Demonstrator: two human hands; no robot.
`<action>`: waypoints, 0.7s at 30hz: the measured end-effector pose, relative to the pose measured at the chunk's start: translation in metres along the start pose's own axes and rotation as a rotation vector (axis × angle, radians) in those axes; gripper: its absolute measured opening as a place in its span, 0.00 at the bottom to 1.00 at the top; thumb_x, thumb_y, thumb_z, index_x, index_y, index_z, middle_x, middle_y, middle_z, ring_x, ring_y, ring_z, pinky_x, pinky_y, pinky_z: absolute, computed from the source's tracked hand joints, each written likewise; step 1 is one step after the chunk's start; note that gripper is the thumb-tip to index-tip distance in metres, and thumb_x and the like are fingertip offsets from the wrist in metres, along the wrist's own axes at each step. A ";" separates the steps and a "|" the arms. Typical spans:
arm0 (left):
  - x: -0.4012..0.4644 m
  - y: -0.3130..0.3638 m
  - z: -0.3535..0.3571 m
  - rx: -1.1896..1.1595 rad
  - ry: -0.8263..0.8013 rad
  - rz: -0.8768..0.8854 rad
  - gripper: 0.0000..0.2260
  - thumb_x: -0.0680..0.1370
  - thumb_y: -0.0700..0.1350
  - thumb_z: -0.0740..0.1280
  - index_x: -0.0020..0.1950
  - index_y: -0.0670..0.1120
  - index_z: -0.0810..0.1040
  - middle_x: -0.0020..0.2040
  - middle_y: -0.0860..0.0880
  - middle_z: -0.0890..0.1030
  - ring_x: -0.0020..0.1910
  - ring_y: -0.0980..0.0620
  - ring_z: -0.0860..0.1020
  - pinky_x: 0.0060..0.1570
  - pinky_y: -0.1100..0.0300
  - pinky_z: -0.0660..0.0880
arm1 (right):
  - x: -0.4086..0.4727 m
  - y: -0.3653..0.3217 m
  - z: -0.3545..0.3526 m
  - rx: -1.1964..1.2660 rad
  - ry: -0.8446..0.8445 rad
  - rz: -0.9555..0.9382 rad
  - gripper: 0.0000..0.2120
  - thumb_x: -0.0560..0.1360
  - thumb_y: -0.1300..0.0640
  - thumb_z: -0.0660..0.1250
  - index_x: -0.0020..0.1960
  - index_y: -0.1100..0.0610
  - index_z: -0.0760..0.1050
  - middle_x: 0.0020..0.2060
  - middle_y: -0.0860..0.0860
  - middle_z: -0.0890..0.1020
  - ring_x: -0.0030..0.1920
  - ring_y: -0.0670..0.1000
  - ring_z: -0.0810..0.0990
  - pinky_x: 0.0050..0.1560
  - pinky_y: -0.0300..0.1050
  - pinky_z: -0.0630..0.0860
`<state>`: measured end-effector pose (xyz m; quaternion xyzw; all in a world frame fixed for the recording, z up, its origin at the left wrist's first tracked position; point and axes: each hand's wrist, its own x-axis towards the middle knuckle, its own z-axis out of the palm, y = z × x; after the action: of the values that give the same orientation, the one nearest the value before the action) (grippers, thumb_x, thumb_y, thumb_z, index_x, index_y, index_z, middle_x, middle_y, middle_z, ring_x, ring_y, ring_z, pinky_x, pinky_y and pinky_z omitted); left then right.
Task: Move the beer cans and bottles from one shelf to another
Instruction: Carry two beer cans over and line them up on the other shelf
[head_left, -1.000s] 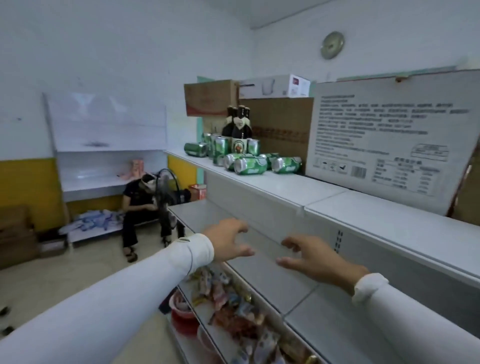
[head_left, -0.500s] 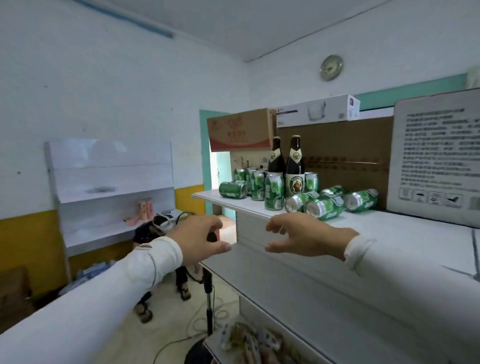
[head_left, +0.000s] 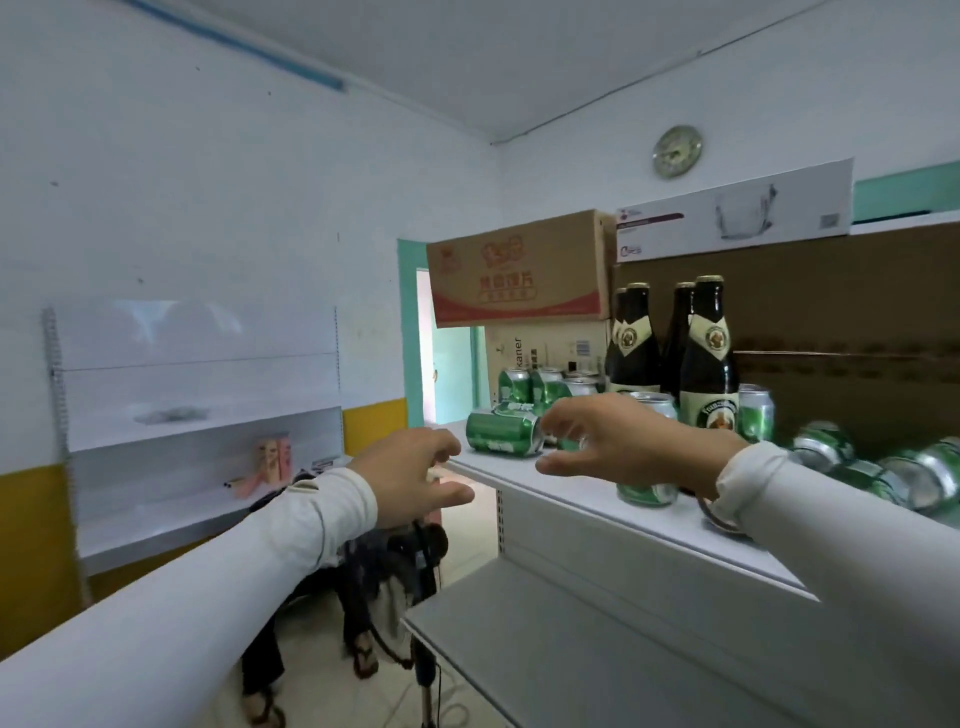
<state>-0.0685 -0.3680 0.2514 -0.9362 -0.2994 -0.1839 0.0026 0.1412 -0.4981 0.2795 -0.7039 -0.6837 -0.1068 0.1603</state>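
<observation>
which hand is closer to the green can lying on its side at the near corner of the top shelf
Right. The right hand has its fingertips just beside the can at its end, apparently not gripping it. The left hand sits lower, off the shelf's corner, apart from the can.

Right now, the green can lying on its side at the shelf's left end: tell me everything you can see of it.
The can is green, looks like metal, with pale lettering along its side and a silvery rim. It lies on its side on the white top shelf near the left corner, long axis roughly across the view, silvery end facing right. Its upper side looks dented. The right hand reaches toward that end, fingers curled; contact cannot be told. Upright cans stand right behind it.
</observation>
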 end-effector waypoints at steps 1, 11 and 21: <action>0.015 -0.008 0.001 0.005 -0.014 0.007 0.26 0.74 0.58 0.68 0.68 0.48 0.71 0.63 0.51 0.76 0.59 0.53 0.75 0.62 0.56 0.73 | 0.016 0.005 0.004 0.002 -0.007 0.009 0.26 0.73 0.38 0.69 0.66 0.52 0.74 0.59 0.48 0.80 0.56 0.48 0.78 0.57 0.47 0.78; 0.150 -0.064 0.037 0.014 -0.039 0.229 0.25 0.75 0.56 0.68 0.70 0.50 0.69 0.66 0.52 0.73 0.63 0.51 0.73 0.63 0.56 0.70 | 0.107 0.040 0.028 -0.085 -0.019 0.157 0.28 0.73 0.39 0.69 0.68 0.51 0.72 0.60 0.47 0.78 0.59 0.48 0.77 0.60 0.46 0.76; 0.243 -0.079 0.061 0.012 -0.061 0.666 0.31 0.72 0.58 0.70 0.71 0.50 0.67 0.66 0.52 0.73 0.62 0.50 0.73 0.61 0.53 0.73 | 0.116 0.030 0.016 -0.265 0.021 0.545 0.24 0.73 0.40 0.71 0.63 0.52 0.75 0.53 0.47 0.80 0.52 0.48 0.78 0.54 0.47 0.79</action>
<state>0.0914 -0.1599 0.2700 -0.9877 0.0222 -0.1434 0.0590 0.1753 -0.3849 0.3054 -0.8750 -0.4481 -0.1555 0.0966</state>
